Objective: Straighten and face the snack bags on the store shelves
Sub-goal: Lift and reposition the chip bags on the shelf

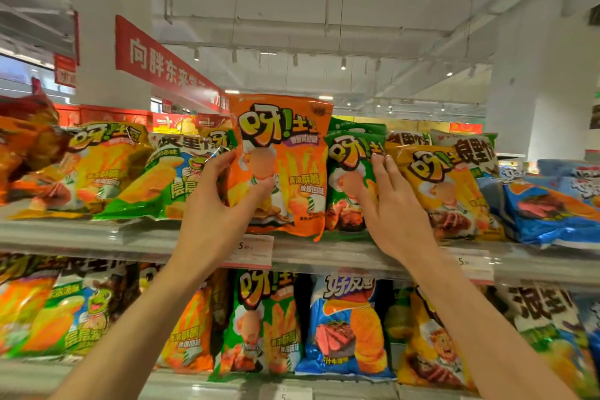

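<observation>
An orange snack bag [285, 153] stands upright on the top shelf [81, 234], facing me. My left hand [220, 204] grips its left edge, thumb on the front and fingers behind. To its right stands a green snack bag [349, 153]. My right hand [389, 201] rests on that green bag's right side with straight fingers, beside a yellow bag [444, 185]. To the left lie a green-and-white bag [168, 178] and a yellow bag [104, 166], both tilted back.
Blue bags [552, 208] lie flat at the shelf's right end and red-orange bags [26, 146] slump at the left. The lower shelf holds a row of upright bags [347, 325]. Price tags [250, 250] hang on the shelf's front edge. A red banner [162, 65] hangs overhead.
</observation>
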Demonstrator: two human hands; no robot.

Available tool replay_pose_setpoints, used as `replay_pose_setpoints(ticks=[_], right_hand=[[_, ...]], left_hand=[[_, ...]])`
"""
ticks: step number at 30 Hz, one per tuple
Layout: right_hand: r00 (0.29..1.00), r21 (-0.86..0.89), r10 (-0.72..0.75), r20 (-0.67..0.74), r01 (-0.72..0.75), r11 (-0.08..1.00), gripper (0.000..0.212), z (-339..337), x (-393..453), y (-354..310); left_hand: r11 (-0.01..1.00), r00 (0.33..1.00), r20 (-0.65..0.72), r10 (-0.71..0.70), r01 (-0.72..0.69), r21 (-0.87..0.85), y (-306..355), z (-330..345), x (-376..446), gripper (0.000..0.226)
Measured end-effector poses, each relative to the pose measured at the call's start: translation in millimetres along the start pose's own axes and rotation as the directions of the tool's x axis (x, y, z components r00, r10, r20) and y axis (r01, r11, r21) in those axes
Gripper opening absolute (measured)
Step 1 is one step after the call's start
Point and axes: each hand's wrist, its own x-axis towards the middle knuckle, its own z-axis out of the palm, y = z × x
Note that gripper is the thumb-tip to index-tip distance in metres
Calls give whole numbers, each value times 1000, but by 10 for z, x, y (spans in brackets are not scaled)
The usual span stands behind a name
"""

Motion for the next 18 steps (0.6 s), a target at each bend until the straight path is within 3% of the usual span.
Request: replay_pose_setpoints(ticks=[6,11,14,18], right_hand=[[993,150,96,-70,-85,985,64,-188,-40,-122],[987,201,81,-137,-52,978,51,-353,-259,-209],[992,373,111,-53,-83,924,37,-417,-433,-263],[985,612,50,167,-143,778,22,-317,-681,-417]], left_hand=[[994,1000,16,-7,8,-108,-43,-16,-104,67],[990,1000,5,-16,16,-137,10,-73,-258,66],[989,999,-30,-35,30,-147,67,-123,-426,65],[989,995,-61,-80,71,-132,131,-200,-696,59]])
